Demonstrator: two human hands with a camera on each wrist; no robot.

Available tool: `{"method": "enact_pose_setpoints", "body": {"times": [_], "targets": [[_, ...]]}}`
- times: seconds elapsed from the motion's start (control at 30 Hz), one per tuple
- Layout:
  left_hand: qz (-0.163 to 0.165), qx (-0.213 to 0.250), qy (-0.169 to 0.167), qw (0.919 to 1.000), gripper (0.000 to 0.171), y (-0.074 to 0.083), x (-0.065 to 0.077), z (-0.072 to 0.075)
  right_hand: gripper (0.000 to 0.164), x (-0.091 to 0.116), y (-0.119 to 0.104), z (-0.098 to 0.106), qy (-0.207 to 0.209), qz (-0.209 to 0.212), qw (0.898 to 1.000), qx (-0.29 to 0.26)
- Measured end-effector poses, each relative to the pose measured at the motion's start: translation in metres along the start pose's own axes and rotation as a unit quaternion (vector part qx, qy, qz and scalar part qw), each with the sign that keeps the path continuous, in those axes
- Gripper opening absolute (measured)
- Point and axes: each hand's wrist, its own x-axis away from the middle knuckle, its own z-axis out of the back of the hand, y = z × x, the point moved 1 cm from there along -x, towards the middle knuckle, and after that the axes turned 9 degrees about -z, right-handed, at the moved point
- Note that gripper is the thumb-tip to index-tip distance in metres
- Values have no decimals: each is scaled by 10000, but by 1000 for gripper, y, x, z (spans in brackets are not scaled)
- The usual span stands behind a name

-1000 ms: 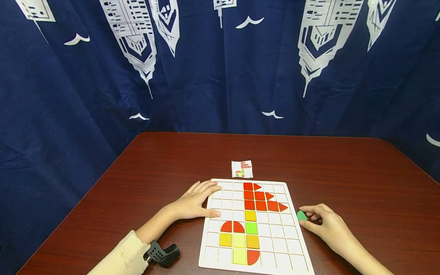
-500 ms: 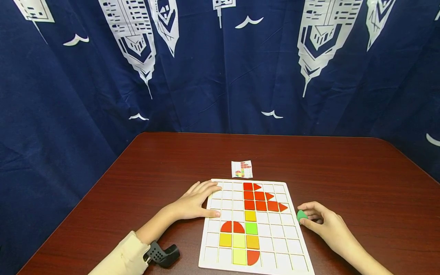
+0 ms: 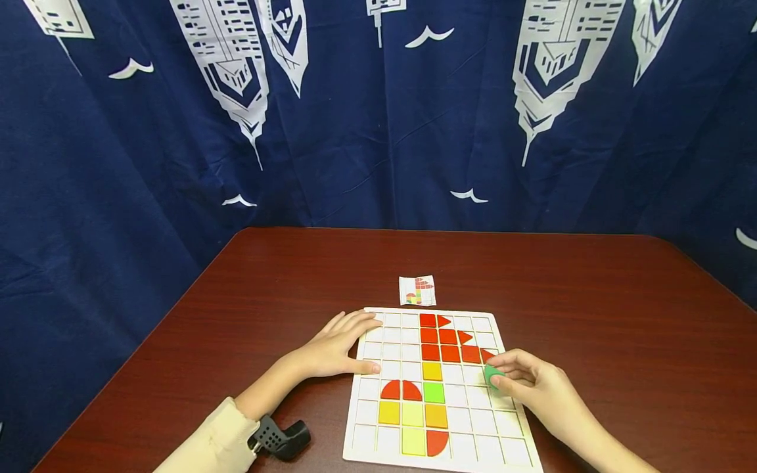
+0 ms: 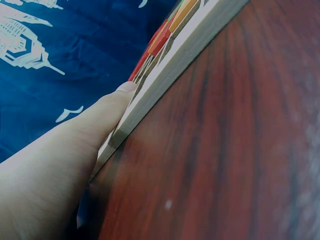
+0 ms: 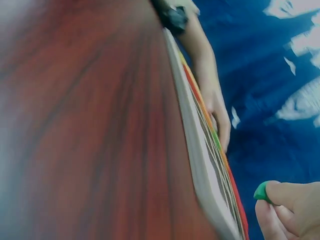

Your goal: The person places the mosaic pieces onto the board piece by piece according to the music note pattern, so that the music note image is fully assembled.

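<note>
A white gridded board [image 3: 481,450] lies on the table with red, orange, yellow and light-green tiles in its cells. My left hand [image 3: 334,348] rests on the board's left edge, fingers spread and straight; in the left wrist view its thumb lies along the board's side [image 4: 162,77]. Over the right part of the grid, my right hand [image 3: 538,381] pinches a green tile [image 3: 493,376] between thumb and fingers. The right wrist view shows this green tile [image 5: 262,191] held up off the board. The fingers partly cover the rightmost red triangle [image 3: 487,355].
Behind the board lies a small paper card [image 3: 417,291] printed with a coloured grid pattern. The brown tabletop [image 3: 284,276] extends around the board. A blue curtain [image 3: 355,131] with white prints hangs beyond the table's far edge.
My right hand has moved left with the green tile, from beside the board's right edge to above its right columns. My left hand stays in place.
</note>
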Motion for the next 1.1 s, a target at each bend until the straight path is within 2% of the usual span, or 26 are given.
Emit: {"method": "enact_pose_setpoints", "body": {"times": [0.17, 0.33, 0.5, 0.6, 0.7, 0.8, 0.87, 0.97, 1.1], "targets": [[57, -33, -48, 10000, 75, 0, 0, 0, 21, -1, -31, -25, -610, 463, 9965, -335], [91, -3, -92, 9999, 76, 0, -1, 1, 20, 1, -57, -57, -1557, 654, 9827, -754], [103, 115, -29, 9999, 75, 0, -1, 1, 13, 6, -70, -82, -2247, 819, 9669, -895], [120, 170, 6, 9998, 75, 0, 1, 1, 8, 8, -72, -89, -2463, 1048, 9598, -850], [126, 195, 18, 9997, 74, 0, 2, 1, 3, 11, -72, -93, -2378, 1507, 9579, -566], [111, 195, 34, 9997, 74, -1, 2, 1, 4, 13, -74, -93, -1964, 2109, 9575, -116], [96, 178, 39, 9998, 74, -1, 2, 1, 6, 14, -74, -93, -1685, 2360, 9569, 159], [76, 159, 37, 9998, 74, 0, 2, 1, 7, 16, -75, -92, -1430, 2407, 9588, 481], [52, 129, 35, 9999, 74, 0, 1, 1, 12, 16, -74, -91, -1306, 2330, 9613, 679]]}}
